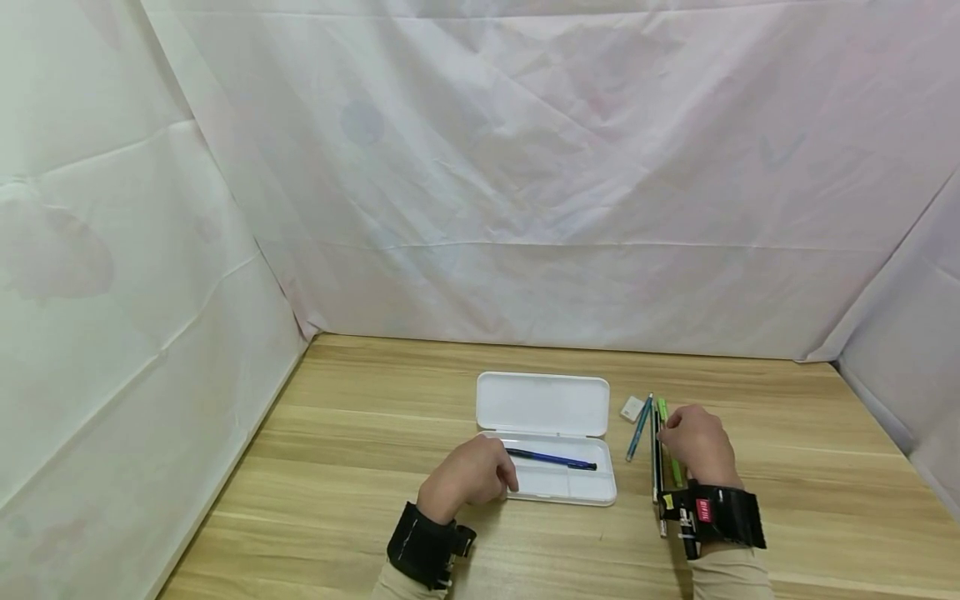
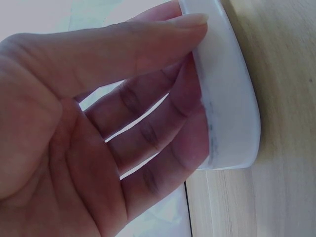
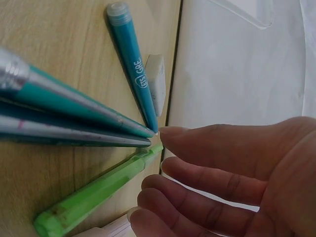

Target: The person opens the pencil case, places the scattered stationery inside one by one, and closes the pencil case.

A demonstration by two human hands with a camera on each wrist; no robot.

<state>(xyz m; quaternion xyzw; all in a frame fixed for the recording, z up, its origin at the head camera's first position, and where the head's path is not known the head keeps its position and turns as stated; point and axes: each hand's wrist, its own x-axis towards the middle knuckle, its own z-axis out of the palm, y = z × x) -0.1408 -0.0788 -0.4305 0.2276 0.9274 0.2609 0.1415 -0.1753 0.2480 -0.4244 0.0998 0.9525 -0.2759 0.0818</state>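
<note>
A white pencil case [image 1: 543, 406] lies with its lid folded back, a blue pen [image 1: 555, 458] in its tray. At its left end my left hand [image 1: 471, 475] holds the tray's edge, thumb [image 2: 190, 24] against the outer wall and fingers over the rim. My right hand [image 1: 701, 446] hovers close over the loose writing tools, thumb and fingers bent with a gap between them and nothing held. By its fingertips are two striped teal-and-silver pencils [image 3: 79, 98], a light green pen [image 3: 94, 195] and a teal pen [image 3: 132, 69].
A white eraser [image 1: 632, 408] lies beside the teal pen, to the right of the case. White cloth [image 1: 540, 208] hangs behind the wooden table [image 1: 360, 433] and along both sides.
</note>
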